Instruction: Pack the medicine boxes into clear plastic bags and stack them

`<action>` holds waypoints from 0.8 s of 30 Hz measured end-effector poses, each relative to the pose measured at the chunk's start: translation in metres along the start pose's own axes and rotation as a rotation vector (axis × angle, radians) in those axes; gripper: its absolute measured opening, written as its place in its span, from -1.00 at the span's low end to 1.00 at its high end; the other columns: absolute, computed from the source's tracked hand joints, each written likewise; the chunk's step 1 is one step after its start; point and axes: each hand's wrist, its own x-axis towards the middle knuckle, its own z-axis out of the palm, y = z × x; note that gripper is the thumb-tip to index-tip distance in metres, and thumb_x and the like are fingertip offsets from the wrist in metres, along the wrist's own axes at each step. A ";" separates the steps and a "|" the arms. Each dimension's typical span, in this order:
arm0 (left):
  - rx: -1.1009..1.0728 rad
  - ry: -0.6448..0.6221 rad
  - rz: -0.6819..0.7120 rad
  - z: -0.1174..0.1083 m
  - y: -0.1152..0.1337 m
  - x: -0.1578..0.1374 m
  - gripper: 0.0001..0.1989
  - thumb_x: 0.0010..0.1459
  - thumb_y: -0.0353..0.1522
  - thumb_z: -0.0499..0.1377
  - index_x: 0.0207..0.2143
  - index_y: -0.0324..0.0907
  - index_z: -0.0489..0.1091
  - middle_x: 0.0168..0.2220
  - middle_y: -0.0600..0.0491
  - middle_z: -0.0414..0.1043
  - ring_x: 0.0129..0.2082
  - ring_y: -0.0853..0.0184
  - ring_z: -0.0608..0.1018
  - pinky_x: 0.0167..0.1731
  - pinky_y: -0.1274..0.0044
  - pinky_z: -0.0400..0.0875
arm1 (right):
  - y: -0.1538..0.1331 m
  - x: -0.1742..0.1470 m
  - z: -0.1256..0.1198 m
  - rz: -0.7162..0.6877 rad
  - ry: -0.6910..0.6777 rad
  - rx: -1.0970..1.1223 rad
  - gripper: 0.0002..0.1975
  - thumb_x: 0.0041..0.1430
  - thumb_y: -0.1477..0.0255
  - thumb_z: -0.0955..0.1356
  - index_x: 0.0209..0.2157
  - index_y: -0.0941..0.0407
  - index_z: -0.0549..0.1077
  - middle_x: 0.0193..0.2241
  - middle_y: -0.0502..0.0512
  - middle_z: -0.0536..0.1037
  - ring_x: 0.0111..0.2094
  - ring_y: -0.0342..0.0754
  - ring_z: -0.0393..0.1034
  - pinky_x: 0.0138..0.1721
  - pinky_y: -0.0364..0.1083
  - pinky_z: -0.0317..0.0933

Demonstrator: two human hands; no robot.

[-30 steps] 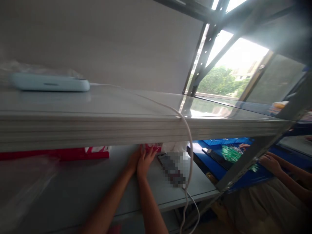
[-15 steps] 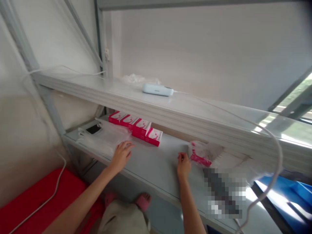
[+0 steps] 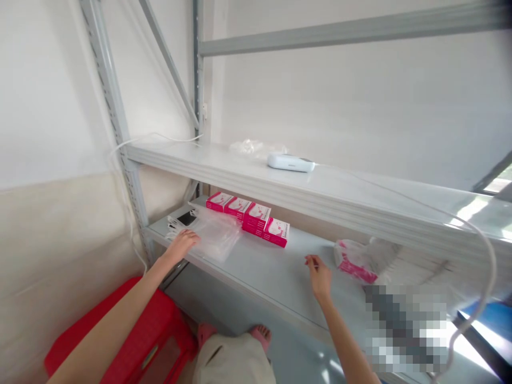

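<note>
My left hand (image 3: 182, 246) reaches over the left end of a stack of clear plastic bags (image 3: 218, 234) on the lower shelf. Its fingers are stretched out, and nothing shows held in them; whether they touch the bags I cannot tell. A small black flat patch (image 3: 186, 218) lies behind that hand. My right hand (image 3: 320, 277) hovers over the shelf's middle with its fingertips pinched; what they hold, if anything, is too small to name. Beside it sits a pink and white box in a clear plastic bag (image 3: 356, 261). Several pink and white boxes (image 3: 256, 213) stand in a row behind the bags.
A pale blue device (image 3: 291, 162) with a white cable lies on the upper shelf (image 3: 224, 165), near crumpled plastic (image 3: 252, 146). The white cable (image 3: 488, 277) hangs down at the right. A red plastic stool (image 3: 160, 325) stands below left. Grey metal posts (image 3: 108, 80) frame the rack.
The view has shifted, so the shelf sits further right. My left hand has moved left, from the bags' right end to their left end. My right hand stays pinched near the bagged box.
</note>
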 end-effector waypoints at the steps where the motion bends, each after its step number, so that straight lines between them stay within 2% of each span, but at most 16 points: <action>1: 0.016 -0.002 0.009 -0.001 0.001 0.002 -0.79 0.19 -0.46 0.06 -0.27 -0.19 0.51 -0.23 -0.04 0.53 -0.13 0.22 0.47 0.01 0.36 0.20 | -0.012 -0.005 0.003 -0.007 -0.006 0.030 -0.42 0.11 -0.05 0.13 -0.36 0.16 0.46 -0.46 0.25 0.57 -0.46 0.06 0.43 -0.34 -0.02 0.20; 4: 0.011 0.014 0.027 -0.008 0.002 0.006 -0.83 0.19 -0.42 0.10 -0.38 -0.18 0.50 -0.30 -0.01 0.54 -0.18 0.23 0.48 -0.03 0.38 0.19 | -0.054 -0.025 0.019 -0.059 -0.075 0.101 -0.43 0.13 -0.05 0.13 -0.37 0.16 0.46 -0.48 0.20 0.56 -0.45 0.04 0.43 -0.32 -0.04 0.23; 9: -0.089 0.027 0.063 -0.019 0.000 0.011 -0.82 0.16 -0.38 0.15 -0.48 -0.17 0.49 -0.40 0.03 0.53 -0.25 0.27 0.48 -0.13 0.46 0.20 | -0.114 -0.057 0.055 -0.268 -0.353 0.137 -0.55 0.23 0.13 0.15 -0.42 0.13 0.49 -0.43 0.14 0.57 -0.37 0.00 0.44 -0.30 -0.08 0.27; 11: -0.138 0.045 0.067 -0.022 0.003 0.013 -0.81 0.17 -0.37 0.14 -0.48 -0.18 0.48 -0.38 0.03 0.53 -0.25 0.28 0.49 -0.14 0.47 0.20 | -0.131 -0.066 0.070 -0.389 -0.422 0.096 -0.65 0.24 0.24 0.18 -0.34 0.11 0.51 -0.34 0.11 0.57 -0.28 -0.01 0.44 -0.26 -0.07 0.29; 13: -0.168 0.085 0.053 -0.023 0.010 0.016 -0.82 0.19 -0.38 0.13 -0.45 -0.19 0.48 -0.36 0.02 0.54 -0.25 0.27 0.50 -0.15 0.47 0.21 | -0.147 -0.071 0.085 -0.515 -0.424 0.022 -0.70 0.22 0.32 0.21 -0.14 0.09 0.49 -0.16 0.12 0.53 -0.12 0.01 0.39 -0.12 -0.03 0.27; 16: -0.177 0.200 0.008 -0.023 0.036 0.022 -0.84 0.22 -0.41 0.10 -0.38 -0.22 0.46 -0.34 -0.01 0.51 -0.25 0.25 0.49 -0.16 0.44 0.24 | -0.172 -0.070 0.105 -0.649 -0.370 -0.118 -0.50 0.18 0.39 0.26 0.17 0.13 0.26 0.13 0.20 0.33 0.12 0.06 0.20 0.07 0.06 0.14; 18: -0.170 0.278 0.024 -0.022 0.064 0.028 -0.84 0.24 -0.43 0.07 -0.33 -0.25 0.43 -0.34 -0.02 0.49 -0.26 0.25 0.47 -0.16 0.42 0.25 | -0.185 -0.066 0.111 -0.702 -0.359 -0.219 -0.42 0.17 0.45 0.26 0.24 0.15 0.16 0.17 0.23 0.29 0.16 0.08 0.14 0.09 0.09 0.10; 21: -0.143 0.309 0.173 -0.018 0.111 0.035 -0.83 0.29 -0.43 0.02 -0.28 -0.25 0.41 -0.31 -0.03 0.46 -0.23 0.25 0.45 -0.14 0.42 0.25 | -0.187 -0.055 0.104 -0.756 -0.397 -0.358 -0.57 0.16 0.57 0.22 0.07 0.15 0.39 -0.06 0.23 0.50 0.00 0.08 0.29 0.03 0.08 0.11; 23: -0.077 0.265 0.306 -0.015 0.138 0.037 -0.82 0.30 -0.43 0.00 -0.21 -0.24 0.40 -0.28 -0.03 0.45 -0.21 0.25 0.44 -0.12 0.41 0.23 | -0.171 -0.048 0.086 -0.756 -0.390 -0.404 -0.64 0.15 0.62 0.20 -0.11 0.14 0.51 -0.21 0.20 0.57 -0.12 0.06 0.36 -0.01 0.07 0.12; 24: -0.031 0.238 0.361 -0.013 0.149 0.037 -0.81 0.30 -0.44 -0.01 -0.16 -0.23 0.39 -0.27 -0.04 0.44 -0.20 0.24 0.43 -0.13 0.41 0.23 | -0.157 -0.044 0.073 -0.744 -0.369 -0.408 -0.63 0.14 0.63 0.19 -0.14 0.12 0.53 -0.21 0.19 0.57 -0.13 0.06 0.37 -0.02 0.06 0.12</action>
